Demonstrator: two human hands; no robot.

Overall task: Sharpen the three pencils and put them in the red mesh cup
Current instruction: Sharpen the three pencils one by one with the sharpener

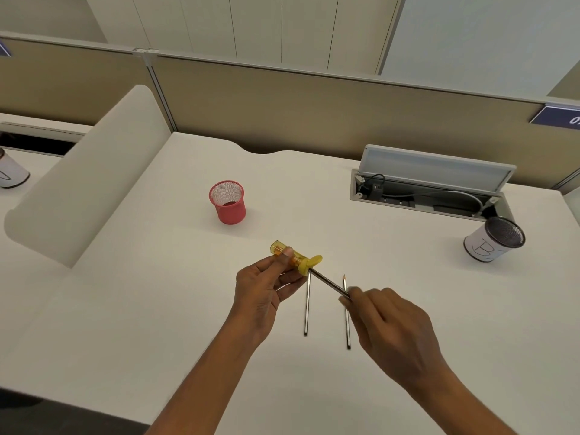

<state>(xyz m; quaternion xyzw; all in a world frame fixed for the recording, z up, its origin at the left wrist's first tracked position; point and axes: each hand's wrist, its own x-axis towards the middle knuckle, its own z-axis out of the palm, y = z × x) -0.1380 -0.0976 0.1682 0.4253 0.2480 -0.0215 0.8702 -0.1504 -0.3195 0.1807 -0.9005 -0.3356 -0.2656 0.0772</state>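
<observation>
Left hand point(266, 290) gripping yellow plastic sharpener point(290, 254), right hand point(392, 328) pinching inserted slim dark pencil point(328, 282); red mesh cup point(227, 211) standing empty.

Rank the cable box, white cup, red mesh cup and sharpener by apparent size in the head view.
1. Cable box
2. White cup
3. Red mesh cup
4. Sharpener, unsure against the red cup: nearer, partly hidden by the left hand

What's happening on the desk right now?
A person is mid-sharpening. The left hand grips the yellow sharpener; the right hand holds a pencil pushed into it. Two spare pencils lie on the desk beneath: the left spare and the right spare, which shows a pointed tip. The red mesh cup stands farther back, holding no pencils.
</observation>
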